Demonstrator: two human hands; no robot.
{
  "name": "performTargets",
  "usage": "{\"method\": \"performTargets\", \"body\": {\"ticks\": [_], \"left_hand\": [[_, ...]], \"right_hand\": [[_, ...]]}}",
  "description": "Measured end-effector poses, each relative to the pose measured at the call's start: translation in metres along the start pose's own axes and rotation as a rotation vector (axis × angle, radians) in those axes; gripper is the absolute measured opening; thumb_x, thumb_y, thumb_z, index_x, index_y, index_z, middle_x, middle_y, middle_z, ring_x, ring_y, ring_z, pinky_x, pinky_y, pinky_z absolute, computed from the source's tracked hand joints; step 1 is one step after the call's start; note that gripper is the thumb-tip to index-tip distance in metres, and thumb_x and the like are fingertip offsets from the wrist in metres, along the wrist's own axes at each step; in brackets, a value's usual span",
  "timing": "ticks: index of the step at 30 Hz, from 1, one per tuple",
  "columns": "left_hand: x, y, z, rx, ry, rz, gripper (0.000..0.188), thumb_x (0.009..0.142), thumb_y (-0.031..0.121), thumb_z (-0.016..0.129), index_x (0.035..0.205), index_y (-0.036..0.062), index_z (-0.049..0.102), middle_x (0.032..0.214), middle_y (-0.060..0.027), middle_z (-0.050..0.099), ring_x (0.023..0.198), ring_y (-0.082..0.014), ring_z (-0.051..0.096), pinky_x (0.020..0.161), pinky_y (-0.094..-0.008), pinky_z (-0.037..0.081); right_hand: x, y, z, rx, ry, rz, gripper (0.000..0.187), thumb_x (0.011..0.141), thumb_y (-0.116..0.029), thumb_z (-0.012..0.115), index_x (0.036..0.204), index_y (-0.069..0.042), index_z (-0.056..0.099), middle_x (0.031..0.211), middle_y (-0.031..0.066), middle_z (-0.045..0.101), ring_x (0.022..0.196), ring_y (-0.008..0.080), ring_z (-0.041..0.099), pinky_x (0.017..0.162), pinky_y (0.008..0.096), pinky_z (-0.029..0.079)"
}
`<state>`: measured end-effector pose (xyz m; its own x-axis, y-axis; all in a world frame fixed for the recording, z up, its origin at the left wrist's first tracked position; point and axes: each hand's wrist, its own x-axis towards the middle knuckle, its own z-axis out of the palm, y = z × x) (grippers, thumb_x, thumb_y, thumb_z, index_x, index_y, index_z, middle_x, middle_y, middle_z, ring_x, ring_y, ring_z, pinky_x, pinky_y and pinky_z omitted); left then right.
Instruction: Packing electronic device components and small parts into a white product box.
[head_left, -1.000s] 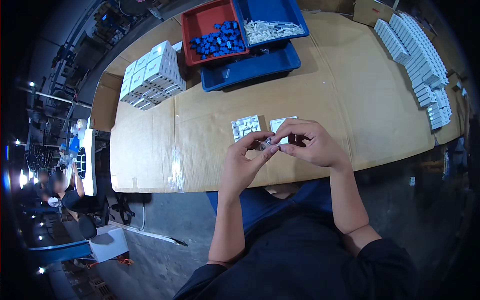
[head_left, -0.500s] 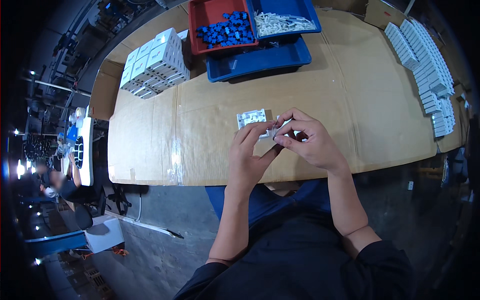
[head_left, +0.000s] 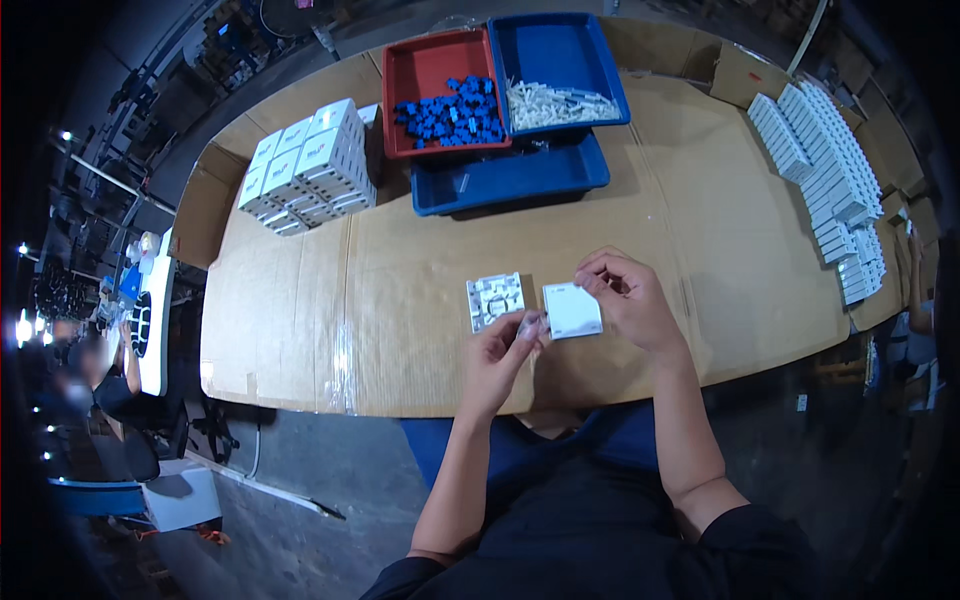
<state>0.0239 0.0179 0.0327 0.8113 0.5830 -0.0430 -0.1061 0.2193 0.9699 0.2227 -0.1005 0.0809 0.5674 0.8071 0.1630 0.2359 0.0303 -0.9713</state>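
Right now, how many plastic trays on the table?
3: red tray with blue pieces, upper blue tray right of it with white pieces, lower blue tray in front. Others underneath may be hidden.

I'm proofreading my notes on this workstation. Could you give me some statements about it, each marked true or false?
1. The red rectangular plastic tray holds small blue pieces. True.
2. The left hand has an empty grip. False: it pinches a small translucent item.
3. The white, roughly square panel lies to the right of the white square piece with grey fittings. True.
4. The block of stacked white boxes stands to the right of the red tray. False: it stands to the left.
5. The slender white pieces lie in the lower, front blue tray. False: they lie in the blue rectangular tray beside the red one.
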Motion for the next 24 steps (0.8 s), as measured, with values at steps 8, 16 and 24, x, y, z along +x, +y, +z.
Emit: {"method": "performTargets", "body": {"ticks": [8, 16, 24], "left_hand": [[-0.012, -0.062, -0.026, -0.755, -0.317, -0.453, 0.054, 0.107, 0.050, 0.055, 0.126, 0.0008, 0.064, 0.103, -0.0098, 0.067, 0.080, -0.0188, 0.065, 0.083, -0.0399, 0.057], [-0.005, -0.068, -0.027, -1.028, -0.289, -0.539, 0.058, 0.108, 0.057, 0.046, 0.124, 0.0036, 0.060, 0.100, -0.0079, 0.058, 0.080, -0.0221, 0.057, 0.081, -0.0406, 0.054], [0.001, -0.065, -0.025, -1.149, -0.315, -0.616, 0.055, 0.107, 0.052, 0.052, 0.124, 0.0007, 0.060, 0.099, -0.0089, 0.055, 0.078, -0.0193, 0.055, 0.079, -0.0390, 0.057]], "right_hand": [[0.127, 0.028, -0.055, -0.351, 0.092, -0.068, 0.017, 0.099, -0.017, 0.071, 0.105, -0.001, 0.074, 0.087, 0.0074, 0.073, 0.078, 0.0150, 0.065, 0.073, 0.0309, 0.052], [0.268, 0.060, -0.095, -0.949, 0.099, -0.123, 0.017, 0.092, -0.015, 0.067, 0.102, -0.007, 0.078, 0.105, 0.0128, 0.077, 0.098, 0.0343, 0.072, 0.087, 0.0458, 0.056], [0.329, 0.071, -0.098, -1.232, -0.057, -0.091, 0.013, 0.087, -0.014, 0.070, 0.094, -0.007, 0.078, 0.101, 0.0143, 0.075, 0.098, 0.0336, 0.072, 0.085, 0.0453, 0.056]]}}
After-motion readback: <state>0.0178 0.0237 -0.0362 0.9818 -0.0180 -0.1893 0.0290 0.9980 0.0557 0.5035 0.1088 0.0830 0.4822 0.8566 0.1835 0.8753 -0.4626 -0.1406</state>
